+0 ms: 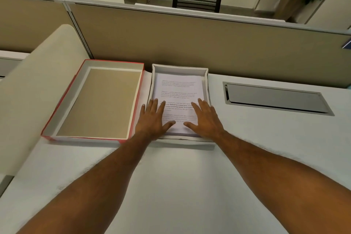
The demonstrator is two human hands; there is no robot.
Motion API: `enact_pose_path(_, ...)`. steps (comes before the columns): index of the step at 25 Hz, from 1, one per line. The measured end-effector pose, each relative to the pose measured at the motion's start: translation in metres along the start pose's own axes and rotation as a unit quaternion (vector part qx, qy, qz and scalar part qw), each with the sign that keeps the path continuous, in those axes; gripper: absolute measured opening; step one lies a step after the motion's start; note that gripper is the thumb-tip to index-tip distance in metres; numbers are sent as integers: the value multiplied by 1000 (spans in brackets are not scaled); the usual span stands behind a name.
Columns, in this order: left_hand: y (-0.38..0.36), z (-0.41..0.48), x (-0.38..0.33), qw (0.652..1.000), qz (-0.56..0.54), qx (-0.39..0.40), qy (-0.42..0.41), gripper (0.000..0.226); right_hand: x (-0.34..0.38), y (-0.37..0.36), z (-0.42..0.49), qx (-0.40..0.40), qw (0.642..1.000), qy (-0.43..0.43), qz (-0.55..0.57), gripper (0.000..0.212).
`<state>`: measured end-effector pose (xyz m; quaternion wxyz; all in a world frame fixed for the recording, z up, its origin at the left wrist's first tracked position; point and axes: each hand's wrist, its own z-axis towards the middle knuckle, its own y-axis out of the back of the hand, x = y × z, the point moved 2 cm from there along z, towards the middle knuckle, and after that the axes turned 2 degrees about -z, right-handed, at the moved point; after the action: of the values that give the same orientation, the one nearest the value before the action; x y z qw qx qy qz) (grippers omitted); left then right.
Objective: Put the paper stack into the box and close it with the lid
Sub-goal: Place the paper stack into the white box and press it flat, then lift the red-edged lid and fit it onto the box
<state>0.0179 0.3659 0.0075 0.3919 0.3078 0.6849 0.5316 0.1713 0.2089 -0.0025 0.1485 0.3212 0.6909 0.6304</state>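
The top sheet of the paper stack (178,93), at the frame's centre, carries printed paragraphs, mostly too blurred to read. One bold line partly reads "Defined by a slower pace". No other text is legible.

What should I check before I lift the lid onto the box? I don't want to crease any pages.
1. Paper stack inside the white box: ok.
2. Sheets lying flat, none over the rim: ok at the far and side walls; near edge cannot tell, hands cover it.
3. Left hand and right hand off the paper: not ok, both rest flat on it.
4. Red-edged lid within reach: ok, beside the box on its left, inside facing up.
5. Lid empty: ok.
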Motion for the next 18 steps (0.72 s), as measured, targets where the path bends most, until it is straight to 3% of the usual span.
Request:
enact_pose_path(9, -15, -83, 65, 996, 67, -41, 50, 104, 56, -28, -46, -46, 997, 64, 17, 95)
enact_pose_path(18, -1, -127, 148, 979, 66, -53, 184, 105, 159, -36, -40, -16, 984, 180, 10, 91)
